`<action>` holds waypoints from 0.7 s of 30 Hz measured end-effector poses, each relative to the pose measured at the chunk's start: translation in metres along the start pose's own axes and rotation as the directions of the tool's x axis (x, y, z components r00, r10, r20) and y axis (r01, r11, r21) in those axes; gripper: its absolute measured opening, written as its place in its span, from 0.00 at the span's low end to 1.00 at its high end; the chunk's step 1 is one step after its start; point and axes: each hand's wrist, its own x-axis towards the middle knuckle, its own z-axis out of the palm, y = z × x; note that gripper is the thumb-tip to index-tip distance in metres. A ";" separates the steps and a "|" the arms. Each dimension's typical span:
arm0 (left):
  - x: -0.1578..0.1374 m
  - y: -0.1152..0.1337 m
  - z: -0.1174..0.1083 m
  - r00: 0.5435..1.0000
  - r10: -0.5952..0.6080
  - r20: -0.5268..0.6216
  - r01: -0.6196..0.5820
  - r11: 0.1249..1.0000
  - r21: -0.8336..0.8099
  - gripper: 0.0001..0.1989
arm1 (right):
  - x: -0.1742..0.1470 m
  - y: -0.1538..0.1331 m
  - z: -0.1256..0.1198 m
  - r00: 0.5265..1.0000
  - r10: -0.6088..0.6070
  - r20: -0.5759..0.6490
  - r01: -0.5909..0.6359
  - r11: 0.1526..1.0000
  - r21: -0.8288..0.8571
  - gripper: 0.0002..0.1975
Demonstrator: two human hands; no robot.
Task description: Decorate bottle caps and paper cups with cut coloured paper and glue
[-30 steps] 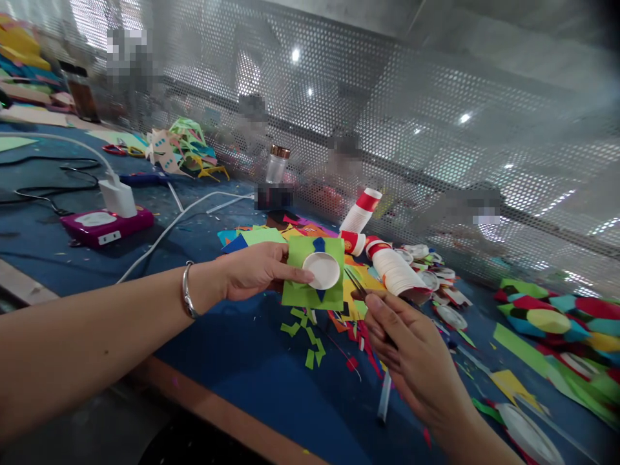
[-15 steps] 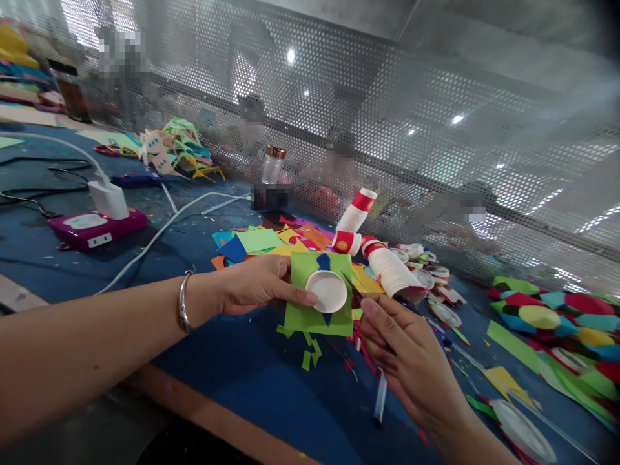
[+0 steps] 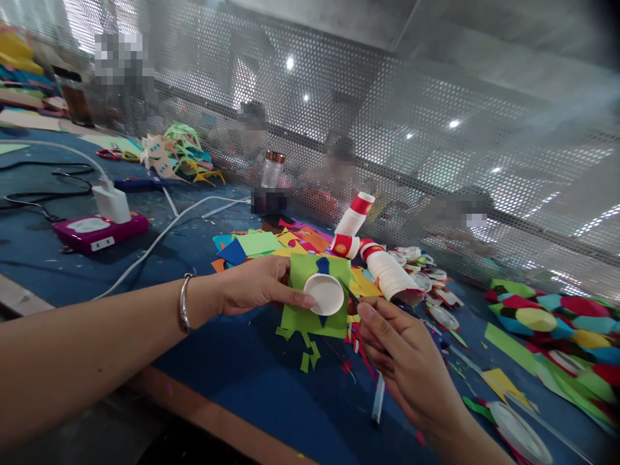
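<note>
My left hand pinches a square of green paper together with a round white paper-cup base lying on it, the thumb pressed on the rim. Dark blue paper pieces stick out above and below the round base. My right hand is closed around a slim dark pointed tool, whose tip reaches the green paper just right of the base. Fingers hide most of this tool, so its kind does not show. Both hands are above the blue tabletop.
Coloured paper sheets and stacked paper cups lie behind the hands. Cut green scraps and a pen-like stick are below. A purple power strip with a white cable stands left, colourful paper pieces right.
The green paper and white base have shifted very slightly left, and the right hand with its tool has moved slightly left with them. Both hands keep their hold.
</note>
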 end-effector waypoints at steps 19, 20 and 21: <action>0.002 -0.001 -0.003 0.996 0.089 0.000 -0.088 0.986 0.142 0.10 | -0.002 -0.002 0.000 0.999 -0.038 -0.009 0.037 0.992 -0.119 0.18; 0.002 0.000 -0.003 0.996 0.090 0.007 -0.090 0.984 0.155 0.09 | -0.002 -0.002 0.000 0.999 -0.039 -0.007 0.038 0.992 -0.122 0.19; 0.002 0.000 -0.003 0.996 0.091 0.011 -0.092 0.983 0.158 0.10 | -0.002 -0.002 0.000 0.999 -0.040 -0.006 0.039 0.992 -0.123 0.19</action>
